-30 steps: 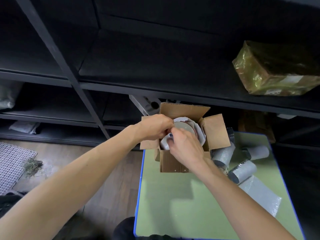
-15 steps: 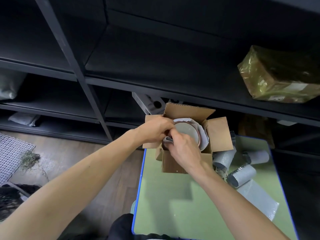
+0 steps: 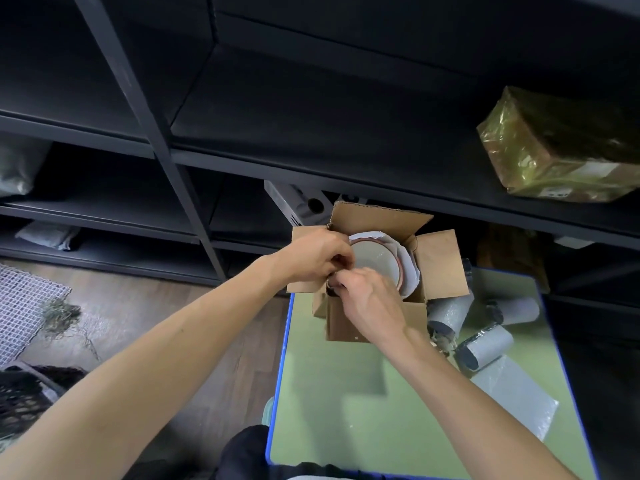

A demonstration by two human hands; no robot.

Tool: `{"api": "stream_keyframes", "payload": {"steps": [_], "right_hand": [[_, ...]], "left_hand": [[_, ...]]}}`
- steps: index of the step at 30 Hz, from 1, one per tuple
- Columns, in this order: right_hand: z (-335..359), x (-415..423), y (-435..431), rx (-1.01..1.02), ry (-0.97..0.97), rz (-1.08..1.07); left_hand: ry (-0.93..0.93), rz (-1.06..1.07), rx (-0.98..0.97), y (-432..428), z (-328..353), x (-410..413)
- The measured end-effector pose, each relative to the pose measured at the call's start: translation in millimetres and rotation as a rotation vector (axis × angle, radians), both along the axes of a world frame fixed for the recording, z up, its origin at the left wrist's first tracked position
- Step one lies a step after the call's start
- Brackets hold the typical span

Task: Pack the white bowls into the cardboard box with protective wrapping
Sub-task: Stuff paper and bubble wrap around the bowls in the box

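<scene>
An open cardboard box (image 3: 441, 261) stands at the far left corner of the green table (image 3: 363, 403). Inside it a white bowl (image 3: 379, 263) with a reddish rim lies on white wrapping sheet (image 3: 410, 275). My left hand (image 3: 311, 254) and my right hand (image 3: 367, 299) meet at the box's near left corner, fingers curled and pinching the edge of the wrapping beside the bowl. What lies under my hands is hidden.
Three rolled grey foam wraps (image 3: 485, 346) and a flat bubble-wrap sheet (image 3: 516, 396) lie right of the box. Dark metal shelving (image 3: 242, 161) rises behind the table, holding a plastic-wrapped parcel (image 3: 561, 147). A mesh mat (image 3: 24, 306) lies on the wooden floor at left.
Both hands have shifted slightly left toward the box's near left corner, uncovering more of the bowl. The camera has tilted a little.
</scene>
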State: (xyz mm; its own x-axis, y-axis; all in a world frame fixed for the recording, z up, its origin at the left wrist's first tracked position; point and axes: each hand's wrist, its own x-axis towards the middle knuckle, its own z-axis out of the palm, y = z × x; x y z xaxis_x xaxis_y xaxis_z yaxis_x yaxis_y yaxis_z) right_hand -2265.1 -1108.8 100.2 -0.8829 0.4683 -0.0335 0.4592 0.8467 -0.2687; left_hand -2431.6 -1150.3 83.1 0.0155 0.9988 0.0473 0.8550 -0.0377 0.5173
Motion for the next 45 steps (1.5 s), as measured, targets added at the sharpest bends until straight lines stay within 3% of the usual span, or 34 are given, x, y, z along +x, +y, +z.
{"api": "stream_keyframes", "payload": {"steps": [9,30,38,45], "right_hand": [[18,20,-1,0.058,-0.125,0.146],[16,25,-3,0.031,-0.155,0.126],[18,8,-10,0.042,-0.215,0.104],[12,41,-4,0.013,-0.032,0.086]], "left_hand": [[-0.024,0.003,0.004,-1,-6,-1],[-0.018,0.042,0.104,-19,-1,4],[-0.010,0.081,0.055,-22,10,15],[-0.115,0.327,0.216,-48,16,11]]}}
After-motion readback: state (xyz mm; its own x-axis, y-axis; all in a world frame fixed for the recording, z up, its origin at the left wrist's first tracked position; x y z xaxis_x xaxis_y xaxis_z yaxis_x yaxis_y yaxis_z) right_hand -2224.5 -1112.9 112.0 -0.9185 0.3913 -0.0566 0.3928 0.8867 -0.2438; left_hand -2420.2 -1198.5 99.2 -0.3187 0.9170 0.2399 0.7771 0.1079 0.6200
